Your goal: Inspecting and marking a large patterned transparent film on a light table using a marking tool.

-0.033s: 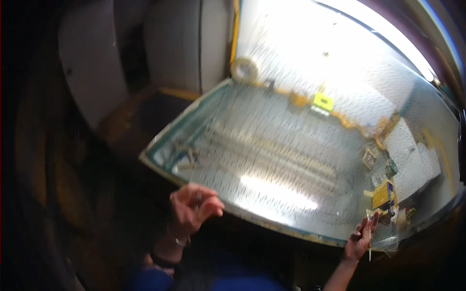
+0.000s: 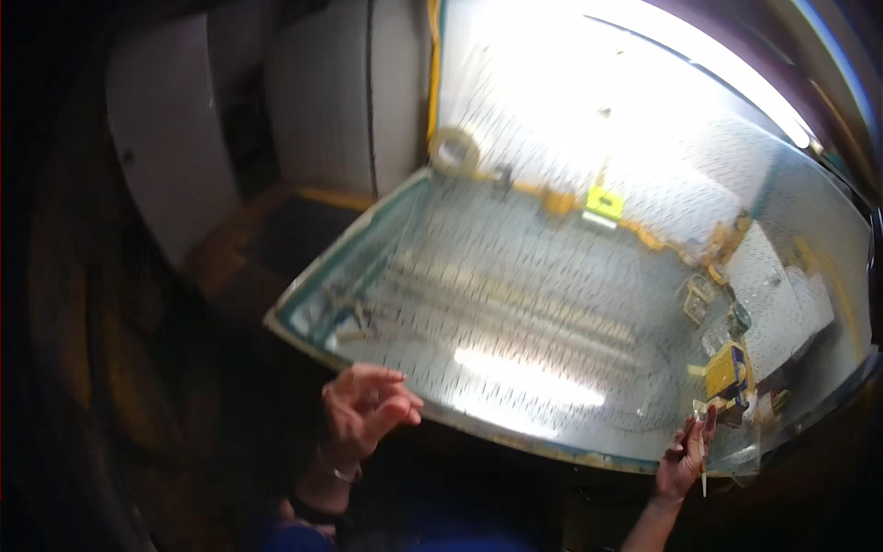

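My left hand (image 2: 366, 414) is raised by the near left edge of a grey work surface (image 2: 515, 304) marked with short dark dashes. Its fingers are curled in toward the thumb; whatever is between them, if anything, I cannot make out. At the near right edge, my right hand (image 2: 682, 457) closes on a thin white stick (image 2: 705, 474) that points downward, its upper end by the fingertips. Just beyond that hand lies a yellow and blue box (image 2: 727, 373).
A tape roll (image 2: 455, 150) and a bright yellow-green label (image 2: 604, 201) are along the back. White sheets (image 2: 768, 290) lie at right. Small tools (image 2: 354, 317) sit in the left corner. A bright tube lamp (image 2: 717, 69) hangs above.
The whole view has shifted slightly, with the back of the work surface a little lower and further left. Both hands keep nearly the same pose.
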`<state>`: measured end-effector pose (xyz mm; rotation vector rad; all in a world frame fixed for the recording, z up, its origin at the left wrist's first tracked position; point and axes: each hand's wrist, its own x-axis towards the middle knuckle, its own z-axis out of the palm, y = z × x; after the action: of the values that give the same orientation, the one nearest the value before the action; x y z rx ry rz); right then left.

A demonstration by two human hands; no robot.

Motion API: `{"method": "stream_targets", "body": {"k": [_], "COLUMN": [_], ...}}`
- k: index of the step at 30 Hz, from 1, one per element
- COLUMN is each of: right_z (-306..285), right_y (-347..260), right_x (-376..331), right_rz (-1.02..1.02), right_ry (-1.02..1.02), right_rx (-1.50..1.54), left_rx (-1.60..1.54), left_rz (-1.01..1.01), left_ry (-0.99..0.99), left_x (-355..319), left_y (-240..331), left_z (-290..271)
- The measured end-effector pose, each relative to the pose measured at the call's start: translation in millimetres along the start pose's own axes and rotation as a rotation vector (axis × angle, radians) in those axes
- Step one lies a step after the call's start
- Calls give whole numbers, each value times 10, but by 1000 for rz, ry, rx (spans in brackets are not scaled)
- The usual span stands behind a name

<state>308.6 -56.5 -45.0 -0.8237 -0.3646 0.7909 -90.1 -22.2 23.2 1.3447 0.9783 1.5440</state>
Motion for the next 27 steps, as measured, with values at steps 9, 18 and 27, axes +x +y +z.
{"method": "stream_targets", "body": {"k": [9,18,27], "right_z": [-79,-119,-76], "right_y": [-39,-39,-50], "right_x": [-8,39,48], "right_rz": [23,1,-11], "right_ry": [-78,-92,-137], "right_rx": [-112,-210,-222], "left_rx": [-112,60,76], "left_rz": [-307,-325,-209], "left_ry": [-206,-118,-73], "left_x": [225,170,116], "left_y": [228,412,302], "left_z": [-249,-115,-127]}}
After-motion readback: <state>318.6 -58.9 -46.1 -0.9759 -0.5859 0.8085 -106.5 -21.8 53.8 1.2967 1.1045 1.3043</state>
